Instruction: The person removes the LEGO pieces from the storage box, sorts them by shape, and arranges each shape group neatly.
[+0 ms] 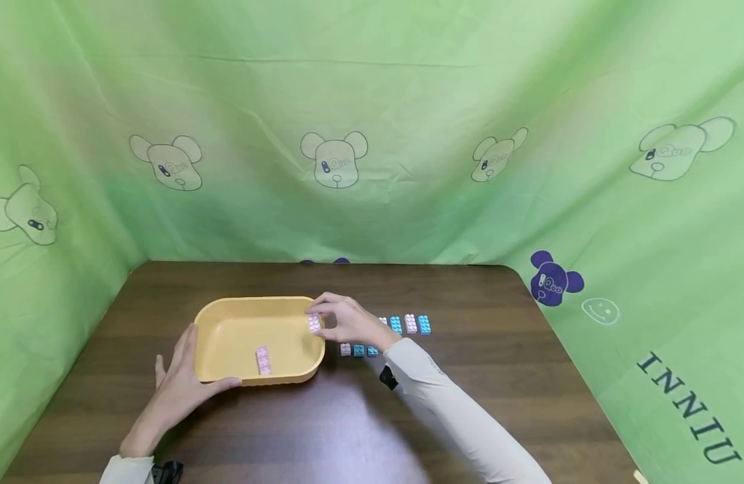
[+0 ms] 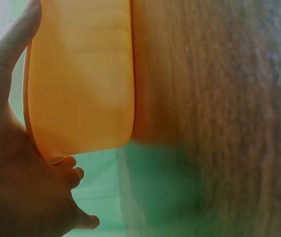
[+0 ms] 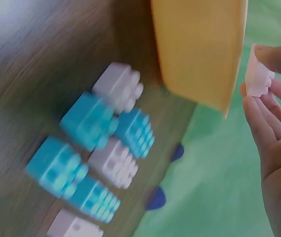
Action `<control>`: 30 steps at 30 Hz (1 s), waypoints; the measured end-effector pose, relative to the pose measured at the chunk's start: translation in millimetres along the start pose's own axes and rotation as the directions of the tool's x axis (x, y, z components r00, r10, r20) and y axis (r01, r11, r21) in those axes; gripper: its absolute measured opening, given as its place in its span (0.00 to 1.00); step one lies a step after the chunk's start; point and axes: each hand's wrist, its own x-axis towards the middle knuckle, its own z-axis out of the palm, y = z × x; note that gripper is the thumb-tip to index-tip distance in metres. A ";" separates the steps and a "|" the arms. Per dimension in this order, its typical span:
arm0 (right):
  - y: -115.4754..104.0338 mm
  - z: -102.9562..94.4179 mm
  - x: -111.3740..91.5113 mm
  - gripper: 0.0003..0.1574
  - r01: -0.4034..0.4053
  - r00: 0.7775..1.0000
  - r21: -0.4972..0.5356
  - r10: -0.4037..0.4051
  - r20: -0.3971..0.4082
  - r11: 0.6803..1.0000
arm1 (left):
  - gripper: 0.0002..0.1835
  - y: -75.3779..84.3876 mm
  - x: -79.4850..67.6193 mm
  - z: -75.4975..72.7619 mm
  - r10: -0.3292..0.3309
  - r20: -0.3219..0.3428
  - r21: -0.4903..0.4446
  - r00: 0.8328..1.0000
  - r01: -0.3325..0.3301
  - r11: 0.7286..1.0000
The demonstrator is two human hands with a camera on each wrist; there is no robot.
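Observation:
In the head view a pale pink toy brick [image 1: 314, 323] is pinched between the thumb and fingertips of my right hand [image 1: 350, 321], over the right end of a yellow tray [image 1: 259, 380]. The right wrist view shows this pink brick [image 3: 257, 75] above the tray's rim level, its studs facing the palm. Another pink brick [image 1: 263, 360] lies inside the tray near its front wall. My left hand [image 1: 177, 383] holds the tray's front left corner, with the thumb along the front rim and the fingers along the left side; the little finger sticks out.
Right of the tray, two rows of pink and blue bricks stand on the brown wooden table [image 1: 499, 376], including a blue brick [image 1: 424, 325] at the far row's right end. My right forearm partly covers these rows. A green printed curtain [image 1: 408, 222] surrounds the table's back and sides.

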 end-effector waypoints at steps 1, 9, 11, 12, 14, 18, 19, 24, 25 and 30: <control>2.0 -2.1 -3.0 0.25 0.002 1.000 -0.006 -0.002 -0.004 1.000 | 0.77 -0.4 0.0 -0.1 -0.001 -0.001 0.000 1.000 0.001 1.000; 23.9 -15.8 -37.5 0.25 -0.076 0.996 0.011 0.077 -0.045 0.997 | 0.78 -0.2 0.4 -0.4 -0.004 0.002 0.001 1.000 0.004 1.000; 30.9 -19.5 -48.3 0.25 -0.102 0.993 0.022 0.103 -0.059 0.995 | 0.78 -0.1 0.3 -0.3 -0.002 0.000 0.003 1.000 0.002 1.000; 34.4 -21.6 -54.0 0.25 -0.116 0.991 0.026 0.117 -0.064 0.993 | 0.78 -0.1 0.0 -0.2 -0.002 0.001 0.003 1.000 0.002 1.000; 41.9 -25.9 -66.1 0.25 -0.150 0.986 0.038 0.152 -0.074 0.988 | 0.78 -0.2 -0.4 0.0 -0.002 0.000 0.004 1.000 0.002 1.000; 58.4 -34.9 -92.2 0.25 -0.208 0.973 0.053 0.212 -0.090 0.977 | 0.78 -0.5 -1.3 0.7 -0.004 0.001 0.002 1.000 0.004 1.000; 62.8 -37.3 -98.8 0.25 -0.218 0.970 0.054 0.222 -0.097 0.974 | 0.78 -0.5 -1.1 0.9 -0.003 0.001 0.001 1.000 0.003 1.000; 80.5 -49.6 -130.0 0.25 -0.257 0.955 0.033 0.259 -0.143 0.966 | 0.78 -0.6 0.3 1.3 0.001 0.005 -0.005 1.000 -0.001 1.000; 83.5 -51.6 -135.8 0.25 -0.265 0.952 0.029 0.267 -0.153 0.964 | 0.78 -0.6 0.6 1.1 0.002 0.005 -0.005 1.000 -0.001 1.000; 95.6 -58.0 -161.5 0.25 -0.312 0.932 0.020 0.310 -0.188 0.950 | 0.78 -0.8 -0.3 -0.2 -0.004 0.005 -0.005 1.000 0.004 1.000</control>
